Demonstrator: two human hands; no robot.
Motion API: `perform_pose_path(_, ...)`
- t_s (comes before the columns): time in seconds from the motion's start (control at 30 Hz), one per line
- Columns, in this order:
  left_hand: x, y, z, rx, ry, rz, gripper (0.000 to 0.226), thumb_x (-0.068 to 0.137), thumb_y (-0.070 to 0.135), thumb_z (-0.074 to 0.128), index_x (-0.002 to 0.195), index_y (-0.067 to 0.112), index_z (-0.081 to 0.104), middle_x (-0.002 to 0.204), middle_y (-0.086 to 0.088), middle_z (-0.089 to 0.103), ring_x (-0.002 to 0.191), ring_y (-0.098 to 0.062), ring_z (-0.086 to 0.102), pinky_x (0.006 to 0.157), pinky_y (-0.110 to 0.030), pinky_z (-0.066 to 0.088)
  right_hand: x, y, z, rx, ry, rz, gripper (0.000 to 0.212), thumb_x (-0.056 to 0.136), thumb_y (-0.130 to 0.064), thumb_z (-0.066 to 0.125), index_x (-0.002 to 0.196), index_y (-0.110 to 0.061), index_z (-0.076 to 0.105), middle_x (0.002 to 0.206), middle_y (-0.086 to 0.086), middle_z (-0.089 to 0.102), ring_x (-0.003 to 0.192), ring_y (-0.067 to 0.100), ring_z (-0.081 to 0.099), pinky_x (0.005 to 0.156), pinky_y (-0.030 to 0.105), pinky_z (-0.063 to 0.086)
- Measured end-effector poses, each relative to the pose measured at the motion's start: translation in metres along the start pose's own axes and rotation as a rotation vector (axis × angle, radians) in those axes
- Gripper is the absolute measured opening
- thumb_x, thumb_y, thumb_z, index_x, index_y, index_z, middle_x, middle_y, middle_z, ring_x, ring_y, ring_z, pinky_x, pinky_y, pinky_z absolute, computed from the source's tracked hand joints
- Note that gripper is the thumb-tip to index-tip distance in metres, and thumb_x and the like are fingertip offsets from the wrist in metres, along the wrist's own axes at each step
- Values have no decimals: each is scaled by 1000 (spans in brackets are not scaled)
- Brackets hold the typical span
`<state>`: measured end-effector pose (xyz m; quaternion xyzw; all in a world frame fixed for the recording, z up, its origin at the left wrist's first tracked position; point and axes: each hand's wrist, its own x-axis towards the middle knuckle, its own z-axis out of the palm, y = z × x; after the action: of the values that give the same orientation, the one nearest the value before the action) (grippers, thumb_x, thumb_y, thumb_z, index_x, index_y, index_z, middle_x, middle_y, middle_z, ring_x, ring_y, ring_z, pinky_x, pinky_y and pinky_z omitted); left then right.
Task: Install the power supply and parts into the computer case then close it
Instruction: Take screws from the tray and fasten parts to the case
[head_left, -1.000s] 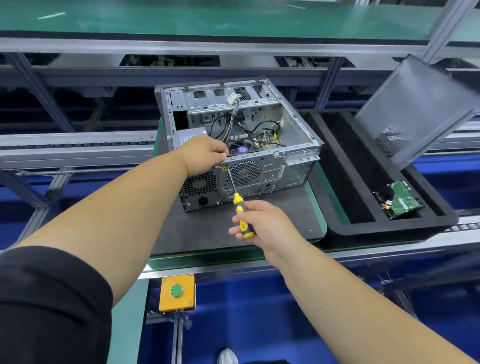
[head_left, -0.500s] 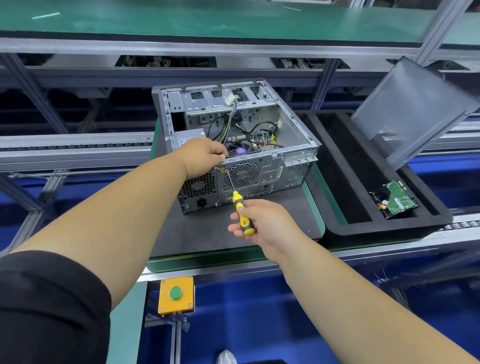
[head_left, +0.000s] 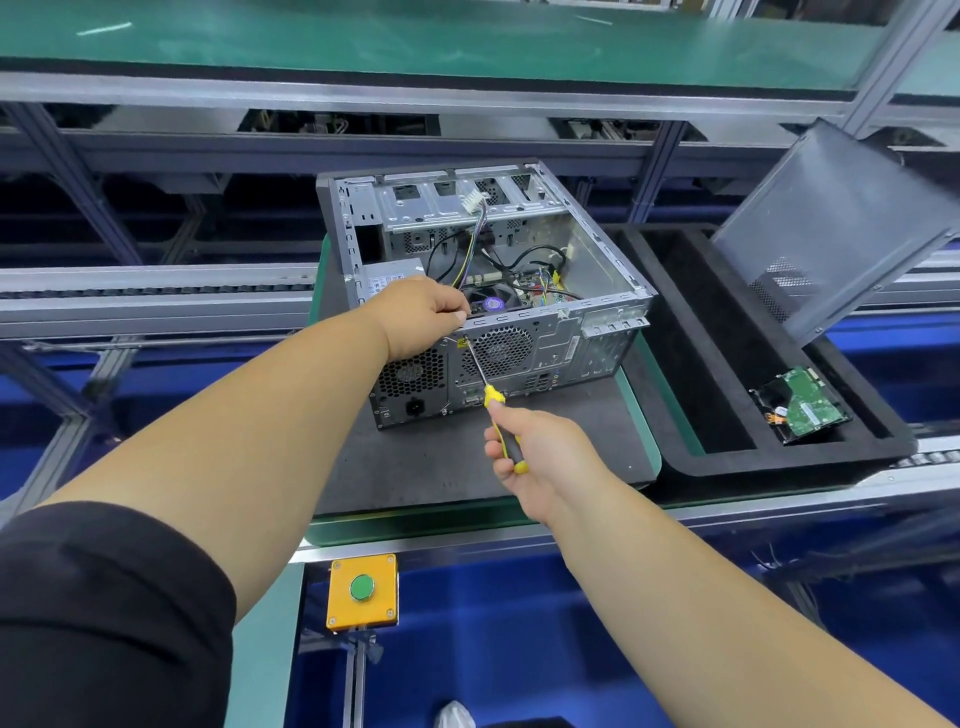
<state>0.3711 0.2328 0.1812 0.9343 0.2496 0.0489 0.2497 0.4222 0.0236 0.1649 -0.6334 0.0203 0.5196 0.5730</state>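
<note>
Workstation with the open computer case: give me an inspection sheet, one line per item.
Surface: dark mat on a green-edged pallet carries the case.
Job's things: computer case open on top; power supply seated at its rear left; side panel leaning over the black foam tray; hard drive lying in that tray.
Clutter: nothing seen.
Grippers: left hand grips the case's rear top edge; right hand holds a yellow screwdriver, tip at the rear panel.
Cables: loose wires with a white connector inside the case.
Surroundings: conveyor rails, yellow box with green button.
</note>
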Motion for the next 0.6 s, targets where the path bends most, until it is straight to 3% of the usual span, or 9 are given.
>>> perform_pose_path(0.17,0,-1,1,10,5,4,20,98,29,47,100,24,66,106,-9,60,101,-26,54,88,-34,44,0,-3,2,-73,45,68,35,102,-38,49,86,-11,66,63,-1,60,44,8,43,38,19,33)
perform_pose_path(0.3,0,-1,1,17,14,0,22,98,30,47,104,24,67,106,-10,60,100,-26,54,88,-34,45,1,-4,3,146,-66,176,48,106,-39,36,89,-6,66,51,-1,51,38,8,33,35,18,24)
perform_pose_path(0.37,0,-1,2,26,15,3,22,98,31,47,103,24,66,104,-10,60,99,-26,54,86,-34,45,0,-1,4,247,-111,169,43,104,-39,43,92,-4,66,54,0,51,38,8,32,35,18,23)
perform_pose_path(0.47,1,-1,2,42,23,7,22,98,31,46,104,24,66,104,-9,60,100,-26,53,88,-35,45,-4,6,8,249,-85,61,19,92,-27,68,90,-9,62,64,2,47,43,8,35,38,18,26)
perform_pose_path(0.53,1,-2,2,55,23,6,23,98,32,46,107,25,66,105,-9,59,103,-26,51,91,-38,44,-4,9,10,162,-4,11,16,92,-22,70,89,-9,62,65,1,49,45,8,39,40,18,29)
perform_pose_path(0.6,1,-2,2,54,24,7,23,98,32,46,108,26,66,105,-9,59,104,-25,49,93,-39,44,-3,9,12,66,67,-7,25,96,-32,63,86,-9,64,62,0,52,46,8,41,41,18,32)
